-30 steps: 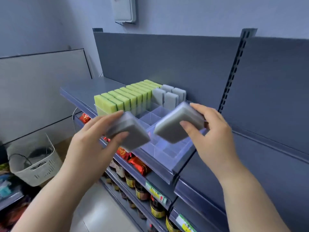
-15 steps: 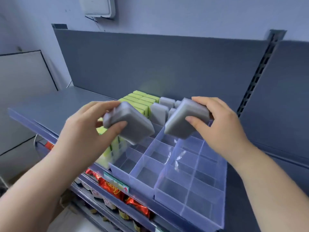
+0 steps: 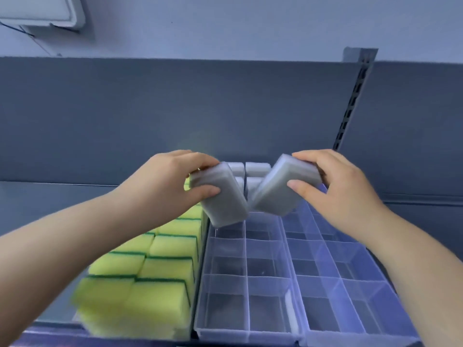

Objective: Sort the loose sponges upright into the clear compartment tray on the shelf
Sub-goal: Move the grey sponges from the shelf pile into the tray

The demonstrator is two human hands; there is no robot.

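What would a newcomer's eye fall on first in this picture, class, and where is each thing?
At centre, the left hand grips the left sponge and the right hand grips the right sponge, both grey and tilted toward each other above the tray. Bright yellow sponges stand packed at lower left, beside the tray's bare compartments.

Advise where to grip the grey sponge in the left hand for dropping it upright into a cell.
Probably its upper end, from above, thumb and fingers pinching the broad faces, as the left hand does now. The sponge hangs tilted with its lower end free over the tray; the narrow cells would likely block fingers placed lower.
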